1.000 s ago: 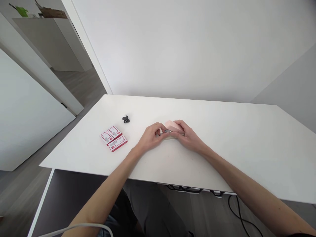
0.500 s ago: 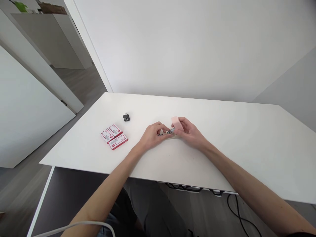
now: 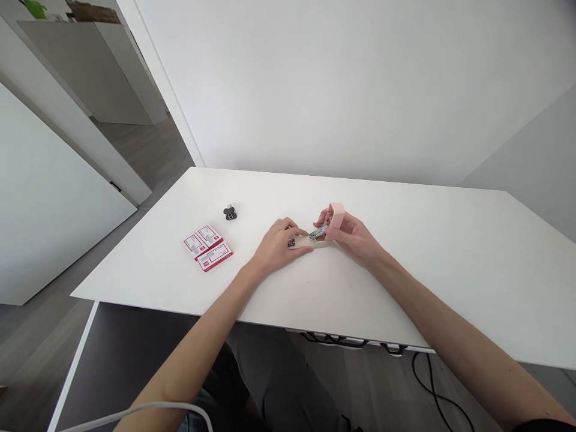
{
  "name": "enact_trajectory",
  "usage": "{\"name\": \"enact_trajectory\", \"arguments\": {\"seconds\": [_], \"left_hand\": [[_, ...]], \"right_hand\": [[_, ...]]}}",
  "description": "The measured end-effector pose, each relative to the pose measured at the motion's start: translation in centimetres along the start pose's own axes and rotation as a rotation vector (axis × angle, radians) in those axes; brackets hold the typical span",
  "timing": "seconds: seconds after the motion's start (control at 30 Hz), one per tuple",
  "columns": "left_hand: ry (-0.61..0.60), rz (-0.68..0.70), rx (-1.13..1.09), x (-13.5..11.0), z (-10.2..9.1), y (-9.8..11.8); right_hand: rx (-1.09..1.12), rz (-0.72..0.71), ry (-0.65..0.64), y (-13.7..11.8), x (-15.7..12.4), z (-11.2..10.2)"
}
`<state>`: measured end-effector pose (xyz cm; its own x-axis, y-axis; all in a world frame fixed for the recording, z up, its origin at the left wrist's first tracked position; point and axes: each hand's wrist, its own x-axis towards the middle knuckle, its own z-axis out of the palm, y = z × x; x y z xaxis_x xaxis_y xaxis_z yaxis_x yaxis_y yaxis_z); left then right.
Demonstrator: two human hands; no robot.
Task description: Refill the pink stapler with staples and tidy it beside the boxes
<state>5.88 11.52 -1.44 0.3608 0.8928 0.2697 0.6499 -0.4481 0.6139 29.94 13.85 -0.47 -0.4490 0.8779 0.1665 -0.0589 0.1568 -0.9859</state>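
What looks like an opened stapler (image 3: pixel 321 231) lies between my hands at the middle of the table, with a pink cover (image 3: pixel 336 217), a metal magazine and a cream base. My left hand (image 3: pixel 278 245) rests around the base, with thumb and fingers on either side of its front part. A small dark metallic piece (image 3: pixel 291 242) shows at the base's left end; I cannot tell if it belongs to the stapler. The pink cover is tilted up in my right hand (image 3: pixel 353 235), whose fingers and thumb grip it.
On the white table (image 3: pixel 432 258), several red-and-white small boxes (image 3: pixel 215 257) lie to the left. Behind them sits a black staple remover (image 3: pixel 230 212). A wall rises along the table's back edge. A black cable (image 3: pixel 434 393) hangs below the front edge.
My right hand has moved slightly right and tilted the pink cover further upright. The left hand's fingers have spread a little, and more of the cream base and metal magazine now shows.
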Motion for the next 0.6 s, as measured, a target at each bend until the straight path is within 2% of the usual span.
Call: {"name": "enact_trajectory", "arguments": {"seconds": [0.2,0.37,0.47,0.6], "left_hand": [[0.100,-0.035,0.113,0.1,0.4,-0.8],[0.187,-0.117,0.168,0.1,0.5,-1.3],[0.222,-0.144,0.172,0.0,0.5,-1.4],[0.264,-0.146,0.185,-0.1,0.5,-1.4]], "right_hand": [[0.032,-0.066,0.080,0.2,0.4,-1.3],[-0.017,0.040,0.172,0.8,0.5,-2.6],[-0.050,0.050,0.223,0.9,0.4,-3.0],[-0.156,0.084,0.220,0.5,0.1,-3.0]]}}
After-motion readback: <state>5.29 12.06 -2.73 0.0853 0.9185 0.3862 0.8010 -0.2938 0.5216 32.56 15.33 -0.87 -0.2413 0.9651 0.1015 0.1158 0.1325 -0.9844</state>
